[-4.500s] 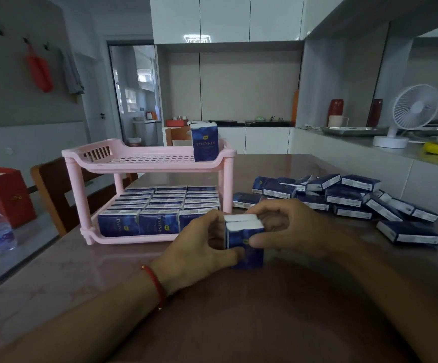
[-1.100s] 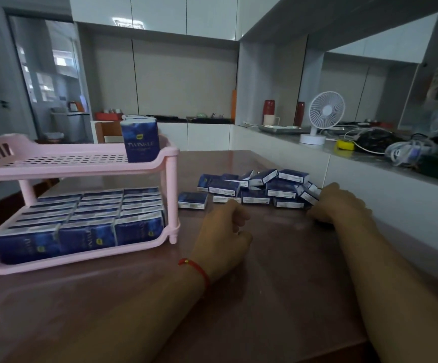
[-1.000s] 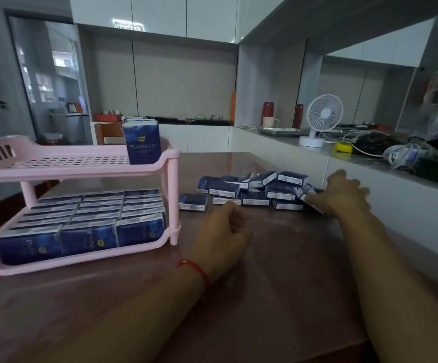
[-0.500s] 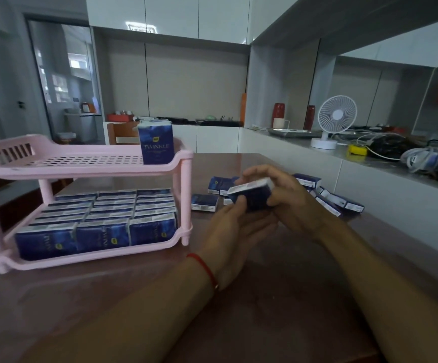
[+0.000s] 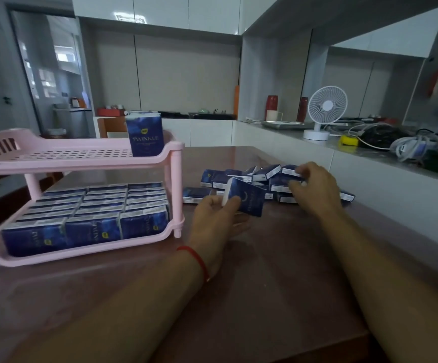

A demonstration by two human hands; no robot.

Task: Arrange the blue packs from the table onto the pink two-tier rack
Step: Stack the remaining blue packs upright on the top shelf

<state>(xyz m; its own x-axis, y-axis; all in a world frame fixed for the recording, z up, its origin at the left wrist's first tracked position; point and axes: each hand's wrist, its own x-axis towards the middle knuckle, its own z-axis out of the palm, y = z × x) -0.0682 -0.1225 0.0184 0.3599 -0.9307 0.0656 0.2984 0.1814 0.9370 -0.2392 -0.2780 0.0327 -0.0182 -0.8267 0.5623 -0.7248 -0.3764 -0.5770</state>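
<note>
Head view: left hand (image 5: pixel 219 218) grips blue pack (image 5: pixel 246 199); right hand (image 5: pixel 314 187), fingers curled, over pile (image 5: pixel 272 179).

Both forearms reach forward over the bench (image 5: pixel 265 297), bare. The left hand (image 5: pixel 217 218) lies palm half up, a red cord (image 5: pixel 195 258) round its wrist; thumb and fingers curl in a grip on a tilted pack (image 5: pixel 246 199) at its lower corner. The right hand (image 5: pixel 314 187) is stretched farther out, back up, fingers bent down among the loose packs (image 5: pixel 267 176); whether they hold one cannot be told.
</note>
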